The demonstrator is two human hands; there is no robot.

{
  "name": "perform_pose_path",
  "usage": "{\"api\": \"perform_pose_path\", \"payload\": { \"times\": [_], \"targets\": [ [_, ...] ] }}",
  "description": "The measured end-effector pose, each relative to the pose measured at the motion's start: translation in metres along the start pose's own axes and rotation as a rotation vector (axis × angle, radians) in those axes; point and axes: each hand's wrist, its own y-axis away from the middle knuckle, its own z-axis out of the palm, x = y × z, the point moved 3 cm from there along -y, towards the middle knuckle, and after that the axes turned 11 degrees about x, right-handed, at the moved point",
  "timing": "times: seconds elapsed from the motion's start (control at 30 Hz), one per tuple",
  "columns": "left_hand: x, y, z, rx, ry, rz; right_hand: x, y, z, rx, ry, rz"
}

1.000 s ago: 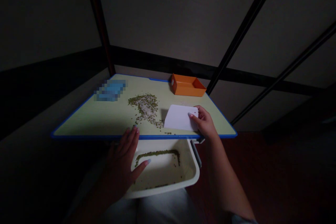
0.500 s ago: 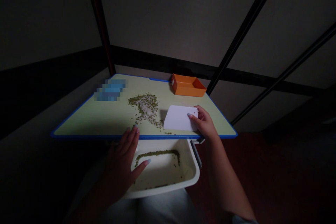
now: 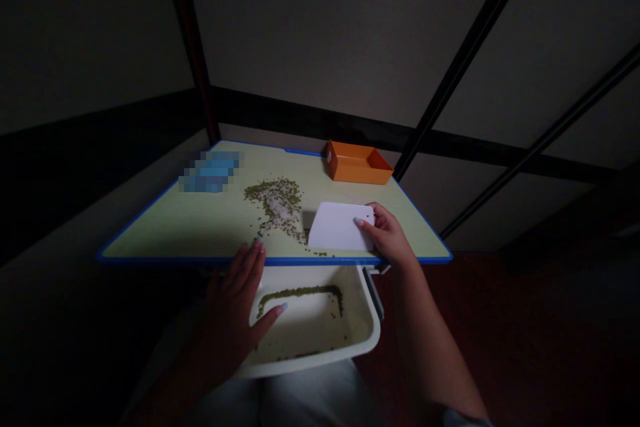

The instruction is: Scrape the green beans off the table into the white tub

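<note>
My right hand (image 3: 387, 235) pinches the right end of a white plastic scraper (image 3: 337, 227), thumb on top, over the front right of the tabletop. Just left of the scraper lies a spread of small green beans mixed with whitish grains (image 3: 277, 203); a few beans sit under its lower left corner. My left hand (image 3: 240, 300) is open, fingers stretched out, its fingertips at the table's front edge. Below that edge is a white plastic basin (image 3: 367, 340), partly covered by my left hand, with green beans lined along the sides of its floor.
The pale green table (image 3: 165, 227) has a raised blue rim. An orange open box (image 3: 360, 173) stands at its back right corner. A blurred blue item (image 3: 213, 172) lies at the back left. Behind the table is a panelled wall (image 3: 310, 33).
My right hand has slid the scraper slightly left and toward me, closer to the beans. The left hand and the basin have stayed in place.
</note>
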Motion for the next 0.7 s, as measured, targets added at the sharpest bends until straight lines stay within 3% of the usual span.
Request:
{"api": "perform_pose_path", "payload": {
  "times": [0.2,0.7],
  "targets": [
    [0.0002,-0.0004,0.0001,0.001,0.002,-0.008,0.0029,-0.0010,0.0009,-0.023,0.041,0.018],
    [0.0003,-0.0006,-0.0029,-0.013,0.025,-0.016,-0.0062,0.0010,0.0051,-0.130,0.127,-0.112]
  ]
}}
